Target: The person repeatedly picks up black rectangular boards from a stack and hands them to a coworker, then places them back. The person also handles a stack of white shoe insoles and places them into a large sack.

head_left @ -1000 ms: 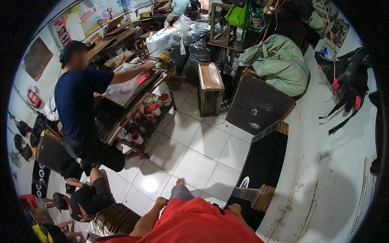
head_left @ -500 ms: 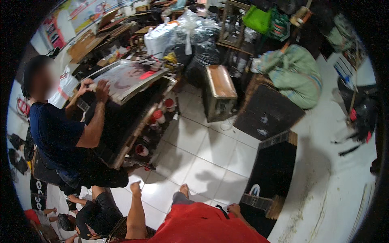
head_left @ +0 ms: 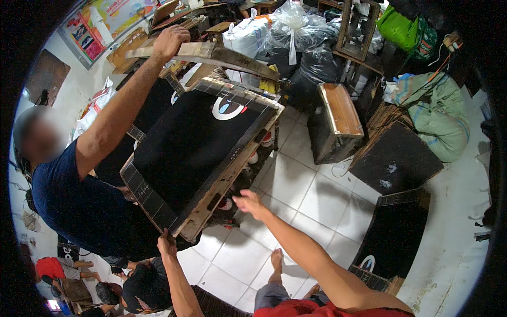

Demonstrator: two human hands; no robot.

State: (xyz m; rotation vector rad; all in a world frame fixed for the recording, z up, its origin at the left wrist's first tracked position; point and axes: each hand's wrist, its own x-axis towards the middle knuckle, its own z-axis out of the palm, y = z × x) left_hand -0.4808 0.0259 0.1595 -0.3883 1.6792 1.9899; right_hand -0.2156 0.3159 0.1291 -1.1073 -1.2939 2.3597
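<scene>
My left hand [head_left: 167, 245] grips the near corner of a flat board [head_left: 203, 214] covered with black cloth [head_left: 182, 142]. The cloth bears a white, blue and red round print [head_left: 231, 108] near its far end, and dark gridded strips run along the board's ends. My right hand [head_left: 250, 205] reaches out beside the board's right edge, over the floor, holding nothing, its fingers partly spread. Across the board, a co-worker in a dark blue shirt [head_left: 68, 179] holds up a screen frame [head_left: 211, 54] seen nearly edge-on, one hand [head_left: 171, 42] on its top.
Red-and-white jars [head_left: 266, 140] stand low beside the board. Further right are a metal-edged box [head_left: 338, 124], a dark board [head_left: 396, 158] and another black-covered board [head_left: 396, 238]. Stuffed bags [head_left: 296, 31] fill the back. Other people [head_left: 145, 288] sit at the lower left.
The co-worker has raised the frame off the board, uncovering the black cloth and its print. My arms have come forward; my left hand has taken hold of the board's corner. The view has shifted left.
</scene>
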